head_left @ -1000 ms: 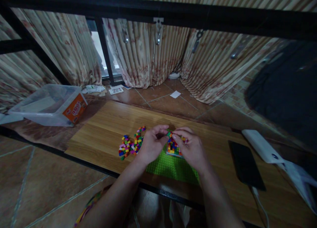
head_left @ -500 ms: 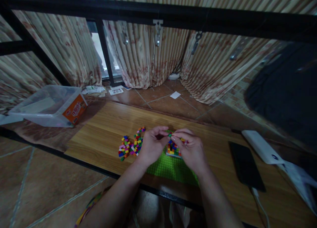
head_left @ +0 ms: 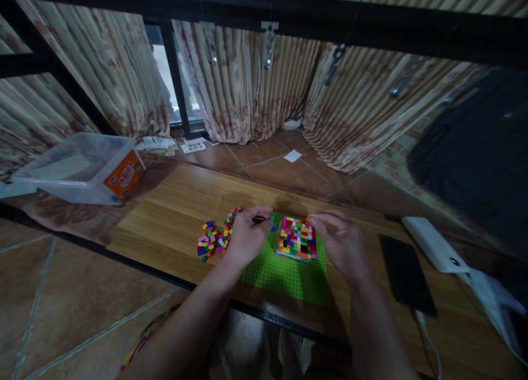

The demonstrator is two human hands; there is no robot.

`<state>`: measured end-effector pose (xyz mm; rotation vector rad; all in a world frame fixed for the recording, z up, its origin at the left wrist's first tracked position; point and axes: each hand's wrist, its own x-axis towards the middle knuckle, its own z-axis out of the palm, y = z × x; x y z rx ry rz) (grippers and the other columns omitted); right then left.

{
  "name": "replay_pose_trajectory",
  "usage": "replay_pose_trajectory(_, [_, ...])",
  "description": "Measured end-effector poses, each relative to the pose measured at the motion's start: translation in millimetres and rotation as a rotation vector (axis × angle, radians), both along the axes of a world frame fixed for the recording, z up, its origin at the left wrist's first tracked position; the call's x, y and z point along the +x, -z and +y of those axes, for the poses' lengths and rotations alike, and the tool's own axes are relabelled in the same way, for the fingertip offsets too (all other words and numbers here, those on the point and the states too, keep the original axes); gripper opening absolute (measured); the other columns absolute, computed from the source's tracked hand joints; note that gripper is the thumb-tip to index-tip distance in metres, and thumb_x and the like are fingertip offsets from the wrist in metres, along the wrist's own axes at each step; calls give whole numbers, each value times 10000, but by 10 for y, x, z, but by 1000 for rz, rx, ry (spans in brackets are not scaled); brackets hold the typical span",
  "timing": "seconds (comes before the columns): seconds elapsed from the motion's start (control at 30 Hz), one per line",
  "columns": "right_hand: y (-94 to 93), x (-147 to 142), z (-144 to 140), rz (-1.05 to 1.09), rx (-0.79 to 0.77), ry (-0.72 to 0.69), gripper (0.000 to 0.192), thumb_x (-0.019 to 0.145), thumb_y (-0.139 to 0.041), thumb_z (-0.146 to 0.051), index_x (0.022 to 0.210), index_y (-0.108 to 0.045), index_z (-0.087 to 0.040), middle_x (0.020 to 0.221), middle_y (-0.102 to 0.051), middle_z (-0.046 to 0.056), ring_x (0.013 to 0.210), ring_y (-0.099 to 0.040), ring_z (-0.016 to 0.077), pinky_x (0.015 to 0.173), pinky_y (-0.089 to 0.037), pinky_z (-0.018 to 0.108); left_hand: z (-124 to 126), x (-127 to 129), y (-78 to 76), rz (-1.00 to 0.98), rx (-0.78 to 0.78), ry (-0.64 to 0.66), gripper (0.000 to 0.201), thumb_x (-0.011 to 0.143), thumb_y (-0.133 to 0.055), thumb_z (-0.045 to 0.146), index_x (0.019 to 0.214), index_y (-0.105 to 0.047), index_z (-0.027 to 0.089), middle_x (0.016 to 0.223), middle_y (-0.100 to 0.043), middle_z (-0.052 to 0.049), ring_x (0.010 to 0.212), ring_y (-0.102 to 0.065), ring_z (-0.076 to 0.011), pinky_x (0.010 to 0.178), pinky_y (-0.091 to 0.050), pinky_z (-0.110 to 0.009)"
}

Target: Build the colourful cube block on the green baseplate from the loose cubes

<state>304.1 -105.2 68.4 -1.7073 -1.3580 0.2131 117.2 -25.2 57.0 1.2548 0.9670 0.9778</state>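
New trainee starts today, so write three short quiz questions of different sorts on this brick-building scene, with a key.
1. True or false: the square block of small multicoloured bricks sits on the flat green studded baseplate.
2. The loose pile of small coloured bricks lies on which side of the left hand? A) the person's left B) the person's right
3. Fill in: the flat black phone lies on the wooden ___, beyond the right hand.

Key: 1 true; 2 A; 3 tabletop.
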Motion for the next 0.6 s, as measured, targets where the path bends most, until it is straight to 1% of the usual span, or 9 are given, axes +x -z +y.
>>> replay_pose_trajectory(0.13, [64, 1, 5, -41, -73, -82, 185, 843, -617, -363, 833, -758, -244, 931, -667, 52, 918, -617, 210, 877, -466, 390, -6, -4, -21, 11, 7, 26, 184, 679, -654, 147, 848, -725, 139, 754, -683, -25, 697, -596, -131, 704, -470, -252])
replay_pose_trajectory(0.23, [112, -24, 18, -48, -101, -103, 159, 824, -639, -351, 817, -761, -249, 956, -650, 58, 948, -605, 216, 889, -460, 396, -12, 3, -28, 5, 8, 29, 183, 669, -654, 134, 836, -726, 139, 739, -679, -21, 701, -597, -133, 724, -472, -258])
replay_pose_trajectory(0.4, [157, -22, 27, -71, -122, -71, 126, 794, -658, -329, 791, -757, -252, 1000, -638, 62, 981, -597, 229, 919, -445, 424, -2, 6, -18, 7, 9, 30, 188, 678, -654, 135, 852, -724, 134, 741, -682, -19, 709, -603, -134, 734, -478, -261])
replay_pose_trajectory(0.6, [161, -47, 58, -47, -101, -8, 94, 753, -658, -289, 725, -728, -232, 973, -643, 56, 944, -606, 222, 906, -445, 421, -5, 1, -35, -3, 7, 22, 179, 668, -672, 130, 837, -729, 143, 745, -686, -15, 713, -611, -134, 732, -486, -259])
